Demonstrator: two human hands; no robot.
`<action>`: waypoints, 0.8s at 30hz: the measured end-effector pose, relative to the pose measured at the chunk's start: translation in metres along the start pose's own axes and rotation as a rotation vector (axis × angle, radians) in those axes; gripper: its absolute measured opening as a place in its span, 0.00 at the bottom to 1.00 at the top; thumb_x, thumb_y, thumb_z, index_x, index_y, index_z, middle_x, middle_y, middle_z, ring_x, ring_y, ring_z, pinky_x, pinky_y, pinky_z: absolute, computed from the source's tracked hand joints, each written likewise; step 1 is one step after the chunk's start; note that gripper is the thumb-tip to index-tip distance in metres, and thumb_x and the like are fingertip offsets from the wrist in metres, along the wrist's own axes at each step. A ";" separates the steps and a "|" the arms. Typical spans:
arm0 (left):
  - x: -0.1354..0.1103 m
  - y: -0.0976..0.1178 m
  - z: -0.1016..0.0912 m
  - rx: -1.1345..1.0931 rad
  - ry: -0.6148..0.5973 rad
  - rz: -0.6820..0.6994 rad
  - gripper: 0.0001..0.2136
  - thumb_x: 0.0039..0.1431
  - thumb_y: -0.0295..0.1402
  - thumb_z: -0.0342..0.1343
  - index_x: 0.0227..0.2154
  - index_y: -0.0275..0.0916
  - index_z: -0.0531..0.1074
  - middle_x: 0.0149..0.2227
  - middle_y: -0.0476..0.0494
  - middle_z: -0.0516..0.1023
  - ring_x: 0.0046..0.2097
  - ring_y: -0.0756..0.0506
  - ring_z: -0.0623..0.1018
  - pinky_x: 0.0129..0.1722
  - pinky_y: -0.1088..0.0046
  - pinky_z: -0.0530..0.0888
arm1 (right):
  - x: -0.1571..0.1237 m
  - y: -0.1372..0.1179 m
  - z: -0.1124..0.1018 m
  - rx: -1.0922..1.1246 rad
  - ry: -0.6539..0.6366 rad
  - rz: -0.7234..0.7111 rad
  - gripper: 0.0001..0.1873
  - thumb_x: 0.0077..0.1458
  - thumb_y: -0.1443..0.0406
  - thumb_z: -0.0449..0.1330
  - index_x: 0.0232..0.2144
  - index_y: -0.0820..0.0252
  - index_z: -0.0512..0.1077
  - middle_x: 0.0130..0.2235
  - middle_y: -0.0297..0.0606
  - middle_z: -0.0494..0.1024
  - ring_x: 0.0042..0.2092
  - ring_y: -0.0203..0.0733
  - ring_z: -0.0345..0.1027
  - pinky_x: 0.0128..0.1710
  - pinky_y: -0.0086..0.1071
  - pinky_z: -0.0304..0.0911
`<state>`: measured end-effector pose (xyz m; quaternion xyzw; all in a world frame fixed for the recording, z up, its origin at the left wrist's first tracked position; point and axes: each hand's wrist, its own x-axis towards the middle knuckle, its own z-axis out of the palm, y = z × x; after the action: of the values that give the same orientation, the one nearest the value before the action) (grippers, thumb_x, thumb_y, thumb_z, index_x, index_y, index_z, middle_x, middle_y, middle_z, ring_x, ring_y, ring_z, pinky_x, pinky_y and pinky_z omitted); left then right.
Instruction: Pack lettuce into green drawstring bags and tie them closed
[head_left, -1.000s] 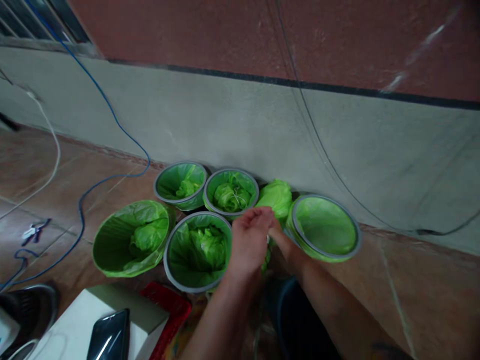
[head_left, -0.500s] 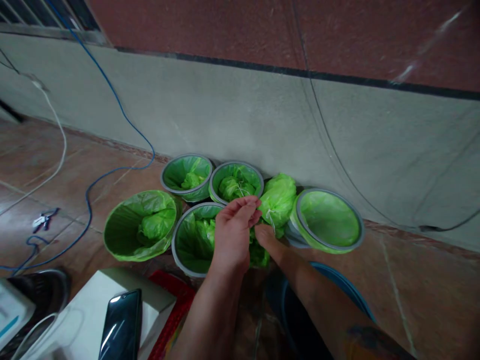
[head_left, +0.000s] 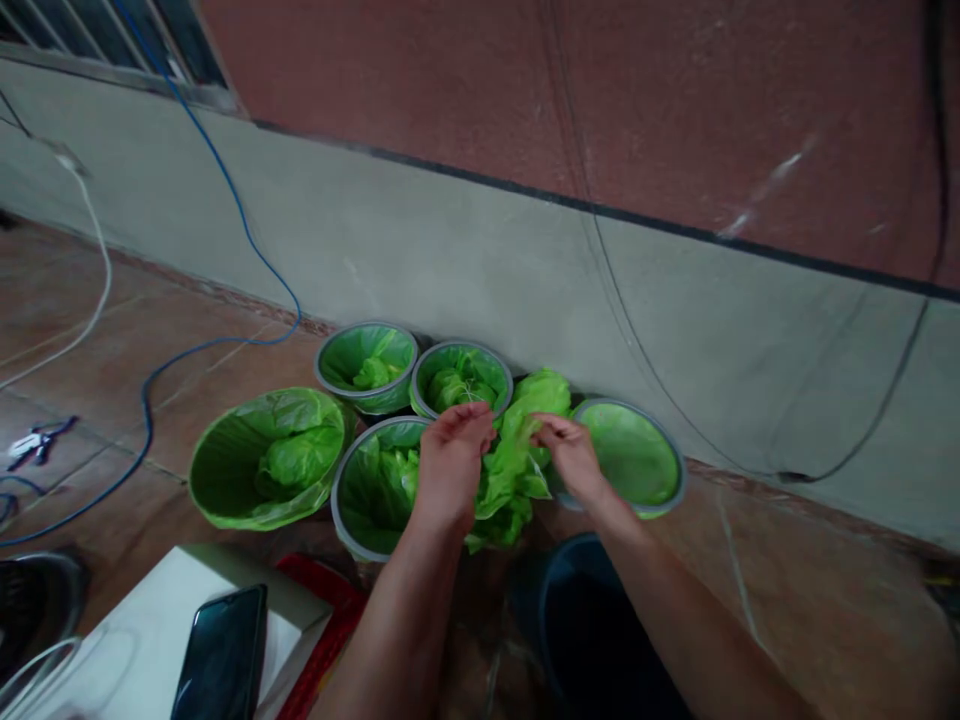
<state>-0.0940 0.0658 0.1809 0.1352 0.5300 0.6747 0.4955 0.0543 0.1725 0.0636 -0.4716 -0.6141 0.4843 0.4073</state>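
Note:
My left hand (head_left: 450, 465) and my right hand (head_left: 574, 460) both pinch the top of a crumpled green plastic bag (head_left: 514, 460) held between them, above the floor by the wall. Fingers of both hands are closed on the plastic. Around the bag stand several grey-rimmed pots lined with green bags: one (head_left: 351, 505) just left of my left hand, two (head_left: 366, 360) (head_left: 461, 378) behind it against the wall, and one (head_left: 634, 455) right of my right hand. A larger green-lined pot (head_left: 266, 460) sits further left.
A dark blue bucket (head_left: 592, 630) stands below my forearms. A white box (head_left: 157, 640) with a phone (head_left: 221, 655) on it and a red basket (head_left: 322, 630) lie at bottom left. A blue cable (head_left: 150, 380) and a white cable (head_left: 90, 300) run over the tiled floor.
My hands have drawn apart, left and right, and the green bag between them has spread open. The view has shifted slightly.

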 end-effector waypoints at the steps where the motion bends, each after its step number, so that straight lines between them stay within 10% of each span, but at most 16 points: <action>1: 0.000 -0.002 0.000 0.048 -0.005 0.009 0.14 0.42 0.33 0.65 0.34 0.35 0.76 0.34 0.44 0.78 0.32 0.50 0.74 0.37 0.72 0.69 | 0.002 -0.016 -0.003 0.077 -0.001 -0.021 0.15 0.46 0.58 0.60 0.33 0.61 0.78 0.26 0.33 0.78 0.27 0.35 0.67 0.30 0.29 0.62; 8: 0.002 -0.021 0.003 0.340 -0.284 0.238 0.28 0.36 0.27 0.67 0.46 0.39 0.73 0.51 0.39 0.75 0.49 0.39 0.73 0.51 0.63 0.67 | -0.021 -0.140 -0.013 0.385 -0.261 -0.017 0.11 0.43 0.61 0.65 0.33 0.56 0.78 0.32 0.32 0.80 0.31 0.34 0.71 0.33 0.28 0.66; 12: 0.001 -0.031 0.013 0.596 -0.447 0.347 0.13 0.47 0.31 0.62 0.39 0.39 0.77 0.41 0.41 0.80 0.45 0.39 0.76 0.52 0.61 0.67 | -0.043 -0.192 -0.029 0.451 -0.297 -0.094 0.11 0.44 0.59 0.67 0.34 0.53 0.77 0.35 0.33 0.80 0.37 0.38 0.74 0.38 0.31 0.70; 17: -0.006 -0.040 0.029 0.549 -0.477 0.396 0.10 0.50 0.33 0.60 0.36 0.39 0.78 0.42 0.40 0.79 0.46 0.39 0.76 0.53 0.63 0.67 | -0.064 -0.217 -0.066 0.346 -0.169 -0.115 0.14 0.48 0.53 0.64 0.35 0.53 0.75 0.35 0.36 0.80 0.40 0.43 0.75 0.39 0.36 0.71; 21: -0.033 -0.038 0.043 0.313 -0.712 0.318 0.32 0.40 0.30 0.68 0.53 0.39 0.70 0.52 0.39 0.74 0.53 0.39 0.73 0.54 0.64 0.67 | -0.093 -0.217 -0.086 0.376 -0.126 -0.087 0.12 0.46 0.57 0.66 0.34 0.52 0.76 0.34 0.34 0.79 0.34 0.38 0.73 0.36 0.31 0.70; 24: -0.069 -0.042 0.053 0.208 -0.896 0.221 0.28 0.39 0.30 0.69 0.48 0.39 0.73 0.47 0.40 0.77 0.50 0.39 0.74 0.52 0.65 0.68 | -0.124 -0.210 -0.090 0.387 -0.122 -0.097 0.09 0.46 0.61 0.66 0.33 0.52 0.77 0.32 0.31 0.79 0.31 0.34 0.71 0.33 0.28 0.68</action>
<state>-0.0021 0.0386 0.1904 0.5177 0.3111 0.5419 0.5844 0.1289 0.0528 0.2817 -0.3246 -0.5551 0.6007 0.4751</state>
